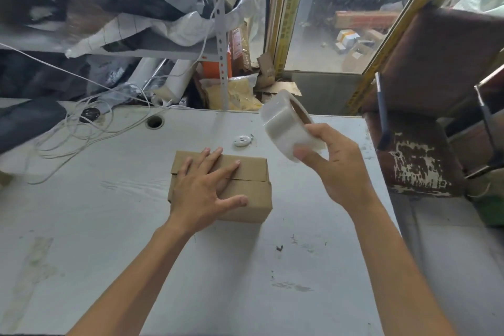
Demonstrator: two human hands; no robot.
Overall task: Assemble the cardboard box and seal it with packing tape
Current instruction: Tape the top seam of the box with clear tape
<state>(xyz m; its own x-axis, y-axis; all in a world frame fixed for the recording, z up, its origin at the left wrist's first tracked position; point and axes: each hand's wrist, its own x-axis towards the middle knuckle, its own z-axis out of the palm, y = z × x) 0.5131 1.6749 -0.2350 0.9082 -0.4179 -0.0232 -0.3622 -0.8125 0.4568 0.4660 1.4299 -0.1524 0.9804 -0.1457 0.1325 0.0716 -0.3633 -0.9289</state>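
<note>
A small brown cardboard box (252, 172) lies on the grey table (136, 226) with its two top flaps folded down and meeting along a middle seam. My left hand (203, 185) presses flat on those flaps, fingers spread. To the right and above the box, my right hand (332, 163) grips a roll of clear packing tape (286, 124), thumb on its outer face. The roll is tilted and held off the table, apart from the box.
A small white round object (242, 141) lies just behind the box. White cables (76, 128) and a cable hole (155, 121) are at the table's far left. Cluttered shelves stand behind; a worn brown chair (420, 161) stands to the right.
</note>
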